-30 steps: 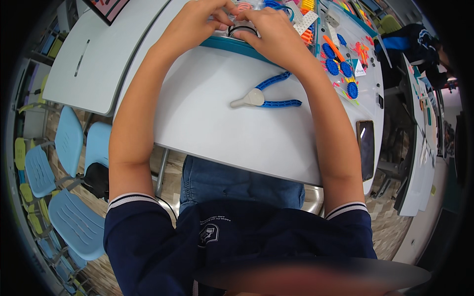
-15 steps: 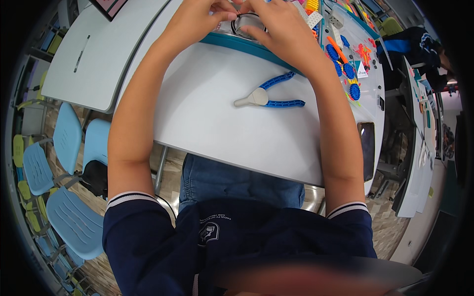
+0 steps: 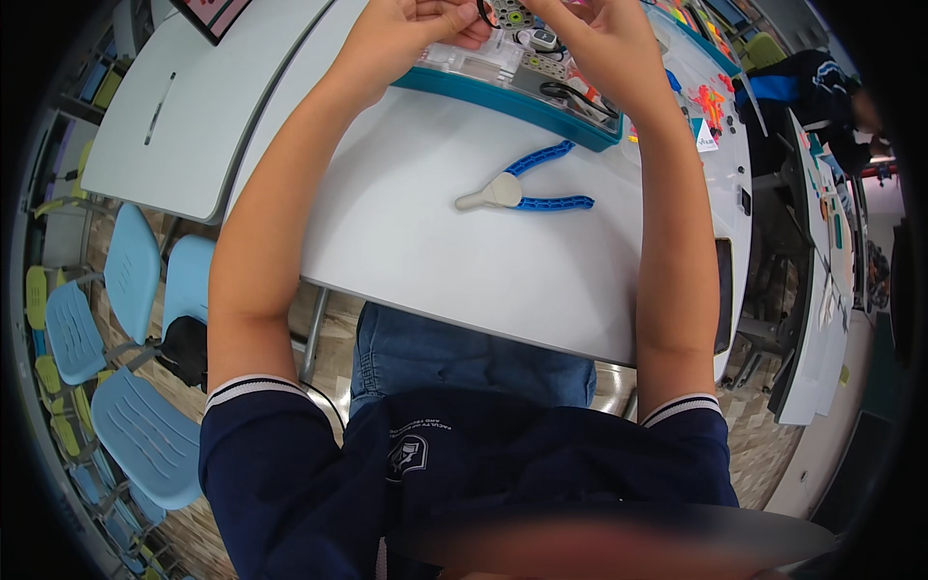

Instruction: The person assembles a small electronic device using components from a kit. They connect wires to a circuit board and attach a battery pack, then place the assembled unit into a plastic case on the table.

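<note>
Over the teal-edged tray, the black cord arcs from eleven to five o'clock at two o'clock of the nearer left hand, apparently thumb-pinched; the right hand's finger state I cannot tell.

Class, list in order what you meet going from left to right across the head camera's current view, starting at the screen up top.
Screen, left hand, right hand, partly hidden phone, other person.
</note>
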The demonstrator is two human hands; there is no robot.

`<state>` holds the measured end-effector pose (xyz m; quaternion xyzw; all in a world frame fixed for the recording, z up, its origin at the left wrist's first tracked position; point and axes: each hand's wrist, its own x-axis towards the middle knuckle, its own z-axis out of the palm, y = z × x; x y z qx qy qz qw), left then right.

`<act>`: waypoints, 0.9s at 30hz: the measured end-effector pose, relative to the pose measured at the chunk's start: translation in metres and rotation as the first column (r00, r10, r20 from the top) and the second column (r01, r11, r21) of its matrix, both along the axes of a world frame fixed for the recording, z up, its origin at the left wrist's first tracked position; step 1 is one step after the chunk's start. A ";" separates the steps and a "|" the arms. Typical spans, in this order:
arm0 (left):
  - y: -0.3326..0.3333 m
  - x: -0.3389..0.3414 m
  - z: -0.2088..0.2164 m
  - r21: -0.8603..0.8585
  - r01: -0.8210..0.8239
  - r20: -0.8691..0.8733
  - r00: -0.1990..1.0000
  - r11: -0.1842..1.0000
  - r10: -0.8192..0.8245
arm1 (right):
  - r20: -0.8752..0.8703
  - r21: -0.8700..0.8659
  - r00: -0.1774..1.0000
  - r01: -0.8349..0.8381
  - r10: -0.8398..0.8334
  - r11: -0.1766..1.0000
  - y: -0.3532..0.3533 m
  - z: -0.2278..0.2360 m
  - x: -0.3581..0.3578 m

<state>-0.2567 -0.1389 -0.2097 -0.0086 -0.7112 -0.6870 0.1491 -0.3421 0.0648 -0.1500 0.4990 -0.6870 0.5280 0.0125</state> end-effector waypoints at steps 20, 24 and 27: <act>0.020 0.011 0.010 0.422 0.253 -0.091 0.967 0.871 -0.237 | 0.479 -0.207 0.846 -0.150 0.234 0.967 0.003 -0.002 -0.010; 0.021 0.011 0.002 0.453 0.260 -0.117 0.966 0.853 -0.232 | 0.460 -0.203 0.862 -0.132 0.214 0.970 0.004 -0.008 -0.017; 0.015 0.009 -0.005 0.383 0.256 -0.166 0.964 0.887 -0.207 | 0.556 -0.213 0.811 -0.073 0.182 0.974 0.005 -0.011 -0.027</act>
